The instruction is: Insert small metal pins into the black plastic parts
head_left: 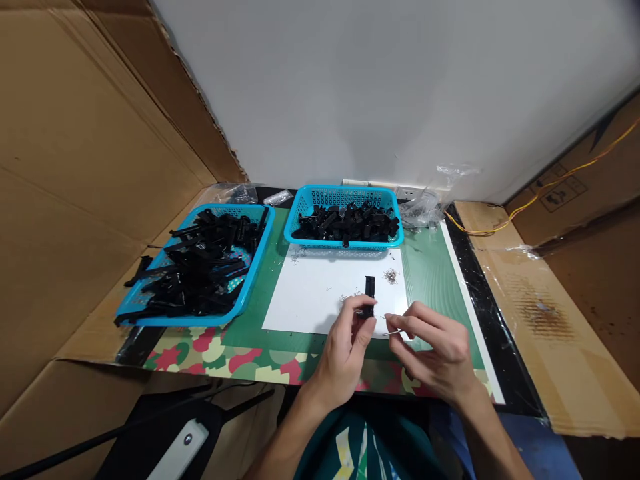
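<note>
My left hand (347, 347) is closed around the lower end of a narrow black plastic part (370, 287), which stands nearly upright in view over a white sheet (295, 300). Just to the right, my right hand (435, 343) pinches a thin metal rod (392, 333) whose end points left. A tiny wire-like tip also shows at the fingertips, too small to name. A small gap separates the right fingertips from the black part. On the sheet beyond lies a little heap of small metal pieces (391, 276); more are scattered behind my left hand.
A blue basket (345, 245) of small black parts stands at the back. Another blue basket (253, 267) on the left is heaped with longer black parts, some overhanging its rim. Cardboard walls (75, 133) flank the table. Clear plastic bags (425, 210) and a yellow cable (525, 207) lie at right.
</note>
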{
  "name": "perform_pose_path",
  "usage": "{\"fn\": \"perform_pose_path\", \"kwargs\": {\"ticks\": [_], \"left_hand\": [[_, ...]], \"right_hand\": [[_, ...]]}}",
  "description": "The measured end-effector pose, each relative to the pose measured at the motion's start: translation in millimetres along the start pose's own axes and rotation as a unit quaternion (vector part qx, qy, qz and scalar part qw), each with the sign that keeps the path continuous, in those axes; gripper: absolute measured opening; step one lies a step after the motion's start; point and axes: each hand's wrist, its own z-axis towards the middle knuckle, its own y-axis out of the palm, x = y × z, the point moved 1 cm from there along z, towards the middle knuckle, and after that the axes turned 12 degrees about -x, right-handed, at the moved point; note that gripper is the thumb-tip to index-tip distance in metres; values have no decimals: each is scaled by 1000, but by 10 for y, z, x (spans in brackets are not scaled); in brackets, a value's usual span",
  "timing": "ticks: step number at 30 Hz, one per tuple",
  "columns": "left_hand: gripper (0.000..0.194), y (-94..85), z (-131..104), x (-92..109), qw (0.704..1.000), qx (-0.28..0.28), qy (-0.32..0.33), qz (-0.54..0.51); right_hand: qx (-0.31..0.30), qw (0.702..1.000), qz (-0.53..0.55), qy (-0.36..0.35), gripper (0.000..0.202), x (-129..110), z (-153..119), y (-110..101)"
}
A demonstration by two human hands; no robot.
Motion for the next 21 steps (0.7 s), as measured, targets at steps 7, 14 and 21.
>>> {"fn": "perform_pose_path", "kwargs": {"ticks": [7, 14, 21], "left_hand": [[64, -27, -10, -53, 996, 18, 25, -90], [56, -127, -94, -103, 1000, 18, 9, 3], [51, -147, -44, -22, 994, -6, 78, 74]], "right_hand": [[-31, 991, -78, -99, 16, 22, 98, -2], [-70, 988, -74, -115, 20, -7, 123, -22], [-84, 988, -59, -116, 19, 21, 103, -11]]}}
